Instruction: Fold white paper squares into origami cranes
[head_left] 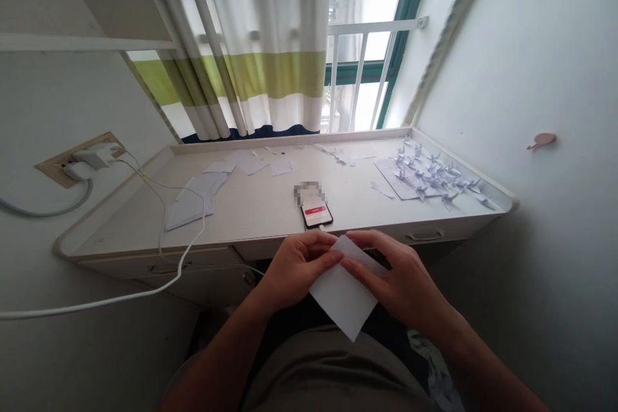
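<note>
While the white desk [251, 203] keeps everything inside its raised rim, the far right end is the busy spot: a crowd of small folded paper cranes [425, 177] sits on and around a paper sheet [393, 177]. Loose white paper sheets [190, 203] lie scattered toward the left, and a phone [316, 214] rests mid-desk near the front edge, its screen lit with a red bar. Now down to the hands, off the desk and over the person's lap, and they're together on a white paper square [344, 293] — the left hand [299, 268] curls over its upper left edge, the right hand [400, 280] spreads across its right side, fingertips nearly meeting on top. The paper is clamped between them, one corner pointing down at the lap.
</note>
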